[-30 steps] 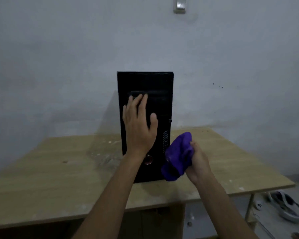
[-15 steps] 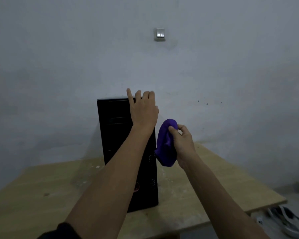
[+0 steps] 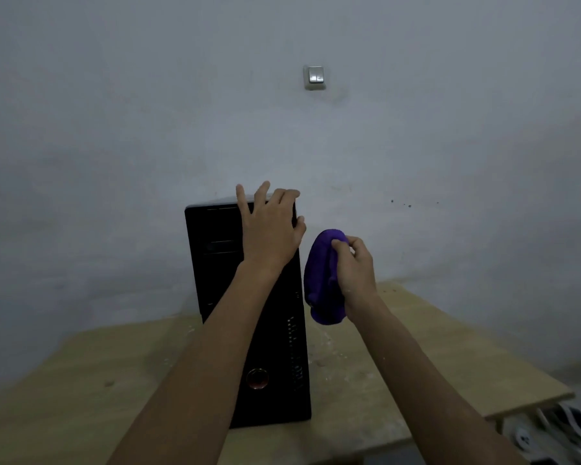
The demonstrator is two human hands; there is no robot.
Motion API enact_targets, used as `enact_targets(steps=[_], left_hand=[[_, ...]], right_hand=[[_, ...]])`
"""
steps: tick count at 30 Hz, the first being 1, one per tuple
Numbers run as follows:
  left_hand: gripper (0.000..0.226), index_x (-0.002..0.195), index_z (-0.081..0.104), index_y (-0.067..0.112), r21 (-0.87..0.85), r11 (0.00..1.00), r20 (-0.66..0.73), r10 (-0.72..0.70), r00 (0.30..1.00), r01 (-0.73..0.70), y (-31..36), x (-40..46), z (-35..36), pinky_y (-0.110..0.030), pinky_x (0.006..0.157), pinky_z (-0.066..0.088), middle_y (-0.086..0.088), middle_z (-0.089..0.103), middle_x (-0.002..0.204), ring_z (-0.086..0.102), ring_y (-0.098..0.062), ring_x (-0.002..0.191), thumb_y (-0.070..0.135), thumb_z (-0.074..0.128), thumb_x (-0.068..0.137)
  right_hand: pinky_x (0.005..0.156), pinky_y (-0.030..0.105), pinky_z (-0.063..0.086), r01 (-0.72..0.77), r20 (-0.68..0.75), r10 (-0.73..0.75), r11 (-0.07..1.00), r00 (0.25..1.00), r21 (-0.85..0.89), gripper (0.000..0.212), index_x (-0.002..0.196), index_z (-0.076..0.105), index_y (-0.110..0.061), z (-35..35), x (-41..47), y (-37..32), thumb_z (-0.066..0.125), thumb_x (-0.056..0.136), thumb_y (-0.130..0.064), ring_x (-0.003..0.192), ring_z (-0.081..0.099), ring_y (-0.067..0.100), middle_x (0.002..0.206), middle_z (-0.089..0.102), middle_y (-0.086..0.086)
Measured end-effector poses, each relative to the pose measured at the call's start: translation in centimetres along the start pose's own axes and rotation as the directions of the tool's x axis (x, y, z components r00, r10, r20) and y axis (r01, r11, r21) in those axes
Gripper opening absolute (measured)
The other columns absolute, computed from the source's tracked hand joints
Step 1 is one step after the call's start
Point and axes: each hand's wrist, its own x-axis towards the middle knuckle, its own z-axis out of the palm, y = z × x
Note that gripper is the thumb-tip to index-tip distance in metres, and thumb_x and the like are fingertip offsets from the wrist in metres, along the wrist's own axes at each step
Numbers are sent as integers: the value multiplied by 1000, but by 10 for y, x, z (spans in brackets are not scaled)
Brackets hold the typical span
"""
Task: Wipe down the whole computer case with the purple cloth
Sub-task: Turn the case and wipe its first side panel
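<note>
A black computer case (image 3: 218, 263) stands upright on the wooden table (image 3: 64, 380), its front panel facing me. My left hand (image 3: 269, 229) rests on the case's top right corner, fingers spread over the top edge and thumb on the right side. My right hand (image 3: 354, 273) grips the bunched purple cloth (image 3: 321, 280) just right of the case's upper right side, close to the side panel. Whether the cloth touches the case cannot be told.
A grey wall rises right behind the table, with a light switch (image 3: 315, 77) high up. The table's right edge ends near a white object (image 3: 564, 431) lying on the floor at the lower right.
My left hand slid from the front panel up to the case's top corner. My right hand lifted the cloth from low beside the case to its upper right side. The camera tilted up.
</note>
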Motion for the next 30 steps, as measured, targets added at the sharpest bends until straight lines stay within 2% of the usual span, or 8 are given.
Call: enact_targets(steps=[3, 5, 9, 14, 22, 25, 27, 30], left_hand=[[38, 131, 58, 25, -93, 994, -11, 54, 999, -54, -17, -8, -15, -56, 121, -1, 6, 62, 130, 37, -22, 143, 36, 58, 94], [40, 132, 57, 24, -156, 984, -10, 85, 996, -85, -28, -14, -27, -53, 122, 0, 5, 61, 132, 38, -21, 142, 37, 57, 95], [45, 133, 57, 25, -276, 953, 11, 132, 991, -124, -50, -24, -46, -50, 123, 8, 3, 61, 134, 39, -20, 142, 43, 50, 92], [42, 135, 55, 26, -366, 918, 5, 164, 986, -151, -76, -37, -69, -46, 125, 6, 4, 57, 139, 28, -19, 149, 34, 54, 94], [43, 136, 53, 28, -277, 953, -22, 120, 993, -121, -97, -50, -86, -54, 124, 7, 6, 56, 142, 26, -22, 150, 35, 51, 94], [44, 134, 58, 24, -212, 973, -113, 64, 992, -87, -75, -44, -80, -52, 124, 6, 5, 60, 138, 36, -22, 145, 35, 46, 93], [42, 132, 62, 21, -149, 987, -170, 38, 985, -64, -56, -36, -72, -53, 123, 9, 1, 66, 129, 45, -23, 138, 34, 44, 97], [37, 120, 70, 20, -46, 999, -246, -24, 969, 13, -41, -26, -61, -55, 121, 16, 1, 73, 114, 55, -24, 126, 35, 43, 99]], right_hand=[[57, 25, 41, 17, 21, -17, 1000, 1000, -9, 15, 108, 58, -15, 9, -3, -5, 48, 104, -26, 78, 52, 12, 93, 57, -5], [54, 22, 42, 44, 36, -44, 999, 998, -5, 13, 99, 56, -16, 15, -6, -7, 46, 105, -23, 75, 49, 12, 87, 54, -5], [54, 18, 38, 101, 44, -101, 995, 994, 12, 26, 78, 47, -18, 21, -7, -8, 44, 104, -17, 73, 44, 13, 79, 47, -2], [45, 14, 36, 152, 101, -153, 988, 983, 12, 28, 78, 48, -20, 16, -4, -16, 41, 105, -19, 74, 45, 14, 81, 47, 1], [43, 16, 33, 276, 115, -271, 961, 956, -28, 24, 83, 49, -15, -7, 15, -38, 37, 104, -15, 67, 44, 11, 78, 47, 3], [41, 17, 32, 311, 157, -296, 947, 942, -85, 29, 79, 43, -18, -8, 28, -50, 32, 106, -16, 58, 43, 5, 73, 44, 0], [42, 15, 33, 365, 195, -334, 919, 922, -150, 33, 76, 43, -18, -3, 41, -60, 30, 106, -15, 61, 43, 6, 77, 44, -1], [56, 14, 42, 419, 275, -353, 876, 894, -238, 35, 100, 61, -11, 5, 64, -71, 27, 107, -17, 77, 49, 8, 94, 54, 0]])
